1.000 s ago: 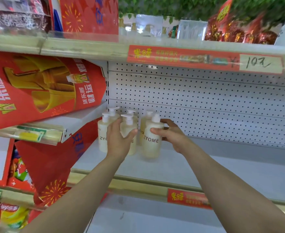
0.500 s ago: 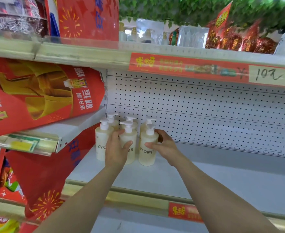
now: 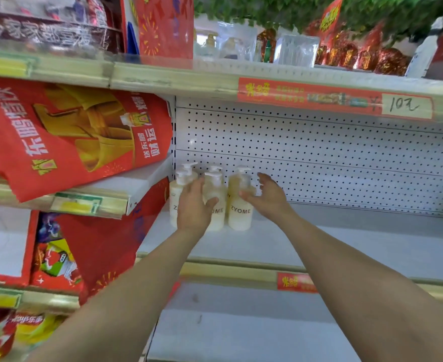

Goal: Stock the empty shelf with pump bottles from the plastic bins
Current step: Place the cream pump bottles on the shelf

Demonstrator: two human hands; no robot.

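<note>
The left hand point(image 3: 193, 207) spreads open against the middle ZYOME pump bottle point(image 3: 215, 205), clasping nothing. The right hand point(image 3: 266, 195) hovers open, fingers splayed, just beside the rightmost bottle point(image 3: 238, 210). The cream bottles stand upright in a cluster at the left back of the white shelf point(image 3: 345, 246), against the pegboard point(image 3: 319, 158).

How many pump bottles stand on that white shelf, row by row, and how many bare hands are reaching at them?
Cream plastic pump bottles, front row: 3
Cream plastic pump bottles, back row, partly hidden and blurred: 3
Bare hands, the left hand and the right hand: 2
Total: 8
All six bottles stand at the left end of the white metal shelf.
</note>
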